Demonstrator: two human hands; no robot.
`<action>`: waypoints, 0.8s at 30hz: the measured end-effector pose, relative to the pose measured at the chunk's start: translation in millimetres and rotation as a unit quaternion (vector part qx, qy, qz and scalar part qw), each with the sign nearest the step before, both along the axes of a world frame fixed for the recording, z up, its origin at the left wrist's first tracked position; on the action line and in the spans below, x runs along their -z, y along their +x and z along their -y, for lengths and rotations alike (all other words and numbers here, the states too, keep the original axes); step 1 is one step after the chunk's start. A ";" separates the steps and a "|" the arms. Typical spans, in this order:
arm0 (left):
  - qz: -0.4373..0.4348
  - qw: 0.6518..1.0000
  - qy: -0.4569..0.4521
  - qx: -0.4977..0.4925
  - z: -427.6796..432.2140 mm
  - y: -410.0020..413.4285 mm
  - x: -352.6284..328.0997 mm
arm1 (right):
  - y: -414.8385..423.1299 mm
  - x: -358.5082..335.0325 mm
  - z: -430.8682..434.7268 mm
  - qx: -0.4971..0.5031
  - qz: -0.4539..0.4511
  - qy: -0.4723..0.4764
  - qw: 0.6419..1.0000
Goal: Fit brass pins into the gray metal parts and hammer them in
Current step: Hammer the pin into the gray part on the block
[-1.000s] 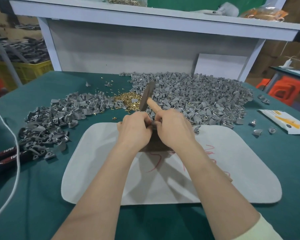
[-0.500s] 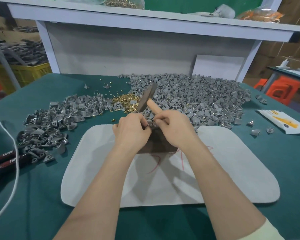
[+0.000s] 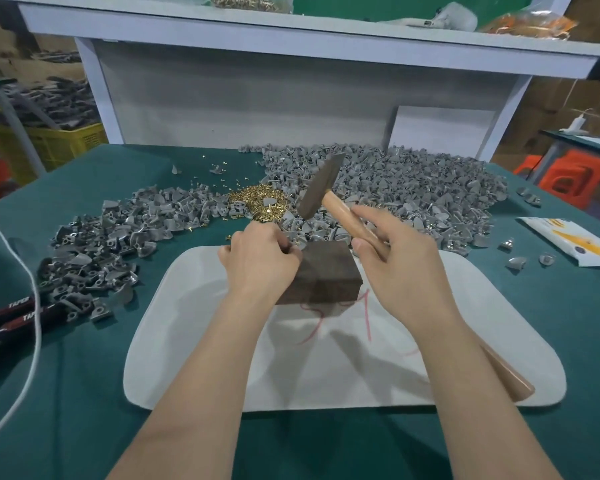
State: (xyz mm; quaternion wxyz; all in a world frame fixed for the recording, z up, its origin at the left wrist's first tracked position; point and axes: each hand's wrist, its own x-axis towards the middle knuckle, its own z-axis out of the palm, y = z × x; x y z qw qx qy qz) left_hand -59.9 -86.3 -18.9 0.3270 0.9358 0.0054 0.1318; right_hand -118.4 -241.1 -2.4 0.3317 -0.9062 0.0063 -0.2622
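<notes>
My right hand [image 3: 400, 268] grips the wooden handle of a hammer [image 3: 321, 187], whose dark steel head is raised and tilted above a dark metal block [image 3: 326, 271]. At the block's left top edge my left hand [image 3: 260, 261] pinches something small; the part itself is hidden by the fingers. A small heap of brass pins [image 3: 257, 202] lies just beyond my left hand. A large pile of gray metal parts [image 3: 413, 192] spreads behind the block, and a second gray pile [image 3: 108, 244] lies to the left.
The block stands on a white mat [image 3: 326, 368] over the green table cover [image 3: 66, 393]. Red-and-black pliers [image 3: 11, 313] and a white cord [image 3: 32, 306] lie at the left edge. A white and yellow packet [image 3: 568, 240] lies right. A white shelf [image 3: 291, 39] rises behind.
My right hand has pulled away to the right of my left hand and lifted the hammer head higher. The dark block's top is now exposed. My left hand stays at the block's edge.
</notes>
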 end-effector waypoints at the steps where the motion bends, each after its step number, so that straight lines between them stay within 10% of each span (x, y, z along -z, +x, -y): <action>1: 0.000 1.000 -0.002 0.000 0.0 0.0 0.2 | -0.4 1.3 0.6 0.000 -0.004 -0.002 1.000; 24: -0.009 0.997 0.017 0.071 4.5 1.8 0.9 | 31.6 -4.8 -24.8 0.001 -0.106 -0.136 0.985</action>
